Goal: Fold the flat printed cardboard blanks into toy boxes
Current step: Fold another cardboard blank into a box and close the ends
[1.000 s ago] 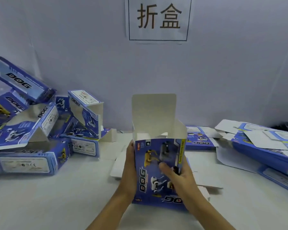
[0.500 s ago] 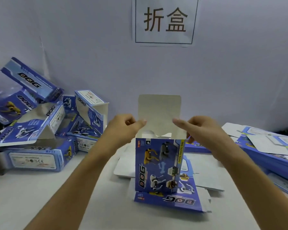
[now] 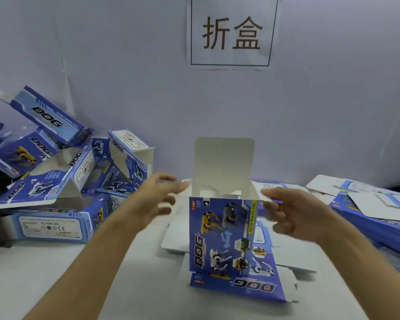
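The box (image 3: pixel 219 234) stands upright mid-surface on a flat blank (image 3: pixel 238 289), lid (image 3: pixel 224 162) sticking straight up. Left hand (image 3: pixel 157 197) and right hand (image 3: pixel 291 213) hover either side, fingers spread, gripping nothing. I'd fold both side flaps in first, then crease the lid firmly and tuck it in. Thin glossy card outside, plain white inside, rounded lid corners.

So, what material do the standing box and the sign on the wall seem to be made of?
The standing box looks like thin cardboard: glossy blue print outside, plain matte grey-white inside, as its raised lid flap shows. The sign looks like ordinary white paper, thin and matte, with printed characters; I cannot tell more.
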